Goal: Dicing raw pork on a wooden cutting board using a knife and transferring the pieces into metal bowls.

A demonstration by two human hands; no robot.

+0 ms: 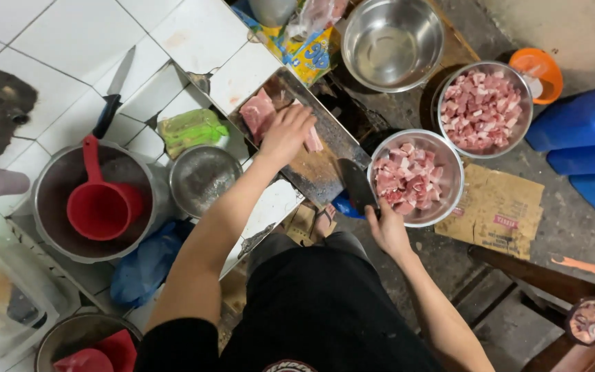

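Observation:
My left hand presses down on a slab of raw pink meat lying on a worn wooden cutting board. My right hand grips the handle of a dark cleaver, whose blade rests over the board's near end. Just right of the cleaver stands a steel bowl filled with cubed meat. A second steel bowl farther right holds more meat cubes.
An empty steel bowl sits beyond the board. On the tiled counter lie a knife, a green cloth, a small steel bowl and a big pot with a red scoop. Blue jugs and cardboard lie at right.

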